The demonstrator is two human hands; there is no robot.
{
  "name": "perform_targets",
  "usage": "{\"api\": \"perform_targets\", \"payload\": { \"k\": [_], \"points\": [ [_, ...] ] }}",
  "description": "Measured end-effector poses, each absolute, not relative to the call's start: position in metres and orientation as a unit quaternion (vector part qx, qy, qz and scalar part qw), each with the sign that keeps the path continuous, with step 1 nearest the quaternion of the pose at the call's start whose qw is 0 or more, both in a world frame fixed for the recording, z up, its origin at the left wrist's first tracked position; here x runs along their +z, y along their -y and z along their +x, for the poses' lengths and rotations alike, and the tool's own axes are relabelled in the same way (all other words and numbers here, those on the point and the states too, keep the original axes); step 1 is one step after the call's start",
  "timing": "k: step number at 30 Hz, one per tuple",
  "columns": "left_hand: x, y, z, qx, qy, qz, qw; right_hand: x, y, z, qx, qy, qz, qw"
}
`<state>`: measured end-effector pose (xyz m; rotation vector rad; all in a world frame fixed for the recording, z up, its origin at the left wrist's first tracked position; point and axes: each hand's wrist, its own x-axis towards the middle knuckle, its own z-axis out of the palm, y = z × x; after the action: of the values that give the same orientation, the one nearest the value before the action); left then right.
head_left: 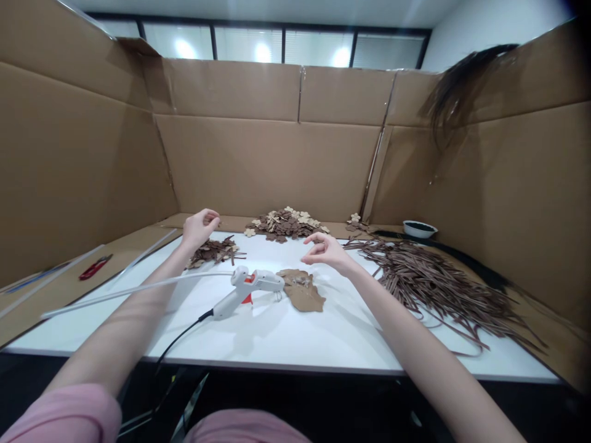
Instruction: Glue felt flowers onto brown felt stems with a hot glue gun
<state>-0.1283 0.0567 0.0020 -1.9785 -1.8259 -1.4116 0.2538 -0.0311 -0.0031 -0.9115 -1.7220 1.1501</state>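
Observation:
My left hand is above a pile of brown leather-like scraps. Its fingers are curled together, and I cannot make out whether anything small is pinched there. Over the middle of the white table stretches my right hand, thumb and forefinger apart with nothing visible between them. Between my arms, a white glue gun with a red trigger and a long glue stick stands, its nozzle over a torn piece of brown cardboard with whitish glue on it. Brown and cream flower shapes are heaped at the back.
Long brown strips cover the right side, behind them a white bowl with dark contents and dark strands. Red-handled pliers lie far left. A black cord hangs over the front edge. Cardboard walls surround the table.

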Motion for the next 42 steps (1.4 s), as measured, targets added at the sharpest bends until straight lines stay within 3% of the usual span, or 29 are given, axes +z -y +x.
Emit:
{"api": "perform_targets", "payload": {
  "k": [6,18,35,38,42],
  "points": [
    [0.001,-0.058,-0.132,-0.39,0.658,-0.641,0.068,-0.004,0.03,0.255,0.482,0.694,-0.346,0.408],
    [0.006,-0.053,-0.123,-0.445,0.621,-0.642,0.063,0.001,0.039,0.252,0.521,0.691,-0.34,0.368],
    [-0.001,-0.056,-0.113,-0.444,0.581,-0.681,0.043,-0.005,0.03,0.253,0.477,0.703,-0.344,0.4],
    [-0.002,-0.051,-0.099,-0.45,0.551,-0.703,-0.002,-0.004,0.031,0.252,0.472,0.71,-0.342,0.395],
    [-0.001,-0.033,-0.061,-0.395,0.447,-0.782,-0.183,-0.003,0.034,0.249,0.469,0.711,-0.348,0.391]
  ]
}}
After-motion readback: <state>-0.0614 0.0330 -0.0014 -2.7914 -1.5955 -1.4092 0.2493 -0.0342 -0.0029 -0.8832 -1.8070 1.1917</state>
